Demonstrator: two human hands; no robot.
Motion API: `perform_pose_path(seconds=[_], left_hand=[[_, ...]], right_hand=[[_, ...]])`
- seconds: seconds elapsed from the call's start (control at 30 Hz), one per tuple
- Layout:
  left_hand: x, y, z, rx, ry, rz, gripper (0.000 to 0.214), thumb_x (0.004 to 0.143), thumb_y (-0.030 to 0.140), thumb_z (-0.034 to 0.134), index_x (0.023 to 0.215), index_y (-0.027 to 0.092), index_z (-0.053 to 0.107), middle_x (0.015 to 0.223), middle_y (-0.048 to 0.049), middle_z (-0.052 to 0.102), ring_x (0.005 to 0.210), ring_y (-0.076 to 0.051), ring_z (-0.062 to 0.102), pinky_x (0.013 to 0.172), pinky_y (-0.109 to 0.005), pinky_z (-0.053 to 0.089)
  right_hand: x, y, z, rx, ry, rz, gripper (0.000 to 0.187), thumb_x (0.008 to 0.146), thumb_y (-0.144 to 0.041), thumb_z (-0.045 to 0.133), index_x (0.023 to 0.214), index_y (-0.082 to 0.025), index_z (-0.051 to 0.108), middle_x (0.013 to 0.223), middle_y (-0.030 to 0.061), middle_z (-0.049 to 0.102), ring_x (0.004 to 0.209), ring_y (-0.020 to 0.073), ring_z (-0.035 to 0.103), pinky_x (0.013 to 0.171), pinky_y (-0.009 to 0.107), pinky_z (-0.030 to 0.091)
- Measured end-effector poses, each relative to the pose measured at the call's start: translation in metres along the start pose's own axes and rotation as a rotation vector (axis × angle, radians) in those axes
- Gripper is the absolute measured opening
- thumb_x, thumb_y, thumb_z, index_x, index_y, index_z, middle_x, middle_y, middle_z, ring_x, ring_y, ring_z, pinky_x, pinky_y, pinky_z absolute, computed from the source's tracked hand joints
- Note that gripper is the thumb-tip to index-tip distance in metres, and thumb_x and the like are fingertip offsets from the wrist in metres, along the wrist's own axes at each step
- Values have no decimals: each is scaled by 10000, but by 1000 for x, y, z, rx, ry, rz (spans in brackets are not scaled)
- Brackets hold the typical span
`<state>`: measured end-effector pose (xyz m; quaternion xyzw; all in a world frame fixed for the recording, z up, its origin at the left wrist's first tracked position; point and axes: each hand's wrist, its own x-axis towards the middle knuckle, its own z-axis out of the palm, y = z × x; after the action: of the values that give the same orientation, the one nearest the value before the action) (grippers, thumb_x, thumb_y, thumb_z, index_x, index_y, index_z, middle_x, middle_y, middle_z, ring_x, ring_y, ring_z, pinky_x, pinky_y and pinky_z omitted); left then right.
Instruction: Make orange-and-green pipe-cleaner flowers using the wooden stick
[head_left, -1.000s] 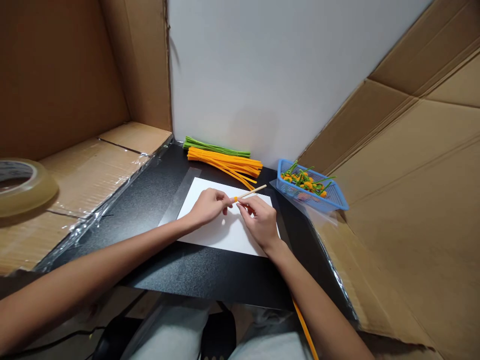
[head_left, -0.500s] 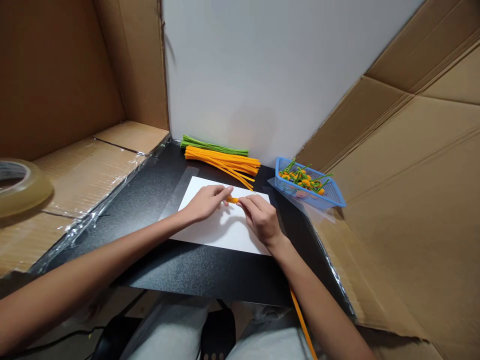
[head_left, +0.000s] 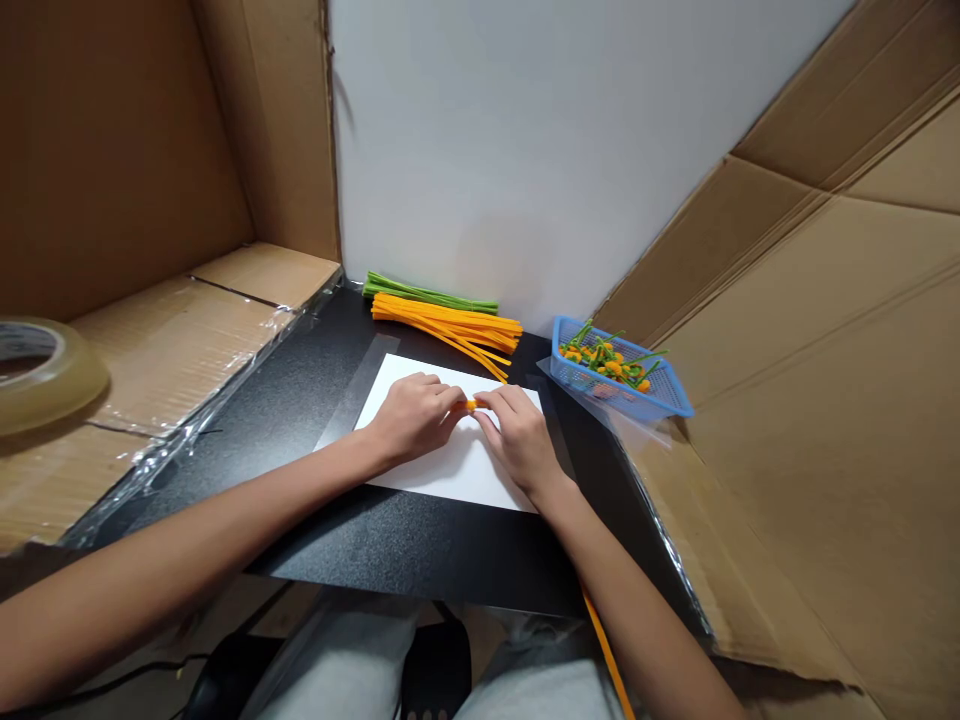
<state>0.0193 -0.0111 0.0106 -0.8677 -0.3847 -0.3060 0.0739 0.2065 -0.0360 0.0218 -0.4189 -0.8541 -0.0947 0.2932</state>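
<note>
1. A small orange roll [head_left: 471, 404] sits between the two hands, just above the middle of a white paper sheet [head_left: 450, 470]. It is mostly hidden by fingers, so its exact shape can't be made out.
2. The left hand [head_left: 412, 417] rests palm down at the left of the roll, its fingertips closed narrowly against the roll's left end.
3. The right hand [head_left: 519, 440] mirrors it from the right, also palm down, in a narrow pinch on the other end. Both hands are holding the roll, low over the paper.
4. The paper lies on a black table top [head_left: 375, 540], with a strip of clear tape [head_left: 352, 390] along its left edge.
5. Just beyond the paper is a bundle of orange pipe cleaners [head_left: 446, 325], a few ends splaying toward the sheet. A thinner bundle of green pipe cleaners [head_left: 427, 294] lies right behind it, against a white wall [head_left: 562, 150].
6. To the far right sits a blue plastic basket [head_left: 592, 380], tilted slightly and filled with orange-and-green pipe cleaner flowers [head_left: 607, 362].
7. One long orange strip [head_left: 604, 640] hangs over the table's near edge, just beside the right forearm [head_left: 645, 620].
8. Further out are cardboard sheets [head_left: 787, 400] on the right and left — and a roll of clear tape [head_left: 45, 365] on the cardboard at far left.
</note>
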Motion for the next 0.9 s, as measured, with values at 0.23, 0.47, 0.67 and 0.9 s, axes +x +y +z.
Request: perform_pose_path(seconds=[0.23,0.47,0.67,0.9], left_hand=[[-5,7,2,-31,-25,-117,245,909,369,545,809,178,662,675,-60,689,607,-192,621,592,-300,374],[-1,5,1,87,1,2,240,906,219,501,720,160,641,629,-75,678,628,-199,614,593,-315,347],[0,4,0,103,22,-25,250,908,243,519,720,151,657,612,-78,672,620,-197,609,599,-315,347],[0,5,-2,-33,-35,-214,307,938,379,512,847,164,711,700,-93,695,649,-206,621,612,-301,369]], right_hand=[[-2,-6,2,-80,12,30,112,911,-146,574,1007,-174,624,920,104,660,870,270,575,770,382,464],[-2,-8,6,30,55,134,88,921,-164,570,951,-179,651,884,92,681,834,246,620,749,365,484],[-1,-11,4,181,119,141,156,947,-162,526,953,-199,678,888,69,702,814,204,639,745,334,502],[-1,-10,3,82,109,40,169,948,-160,527,1035,-193,668,873,76,676,809,218,616,748,345,494]])
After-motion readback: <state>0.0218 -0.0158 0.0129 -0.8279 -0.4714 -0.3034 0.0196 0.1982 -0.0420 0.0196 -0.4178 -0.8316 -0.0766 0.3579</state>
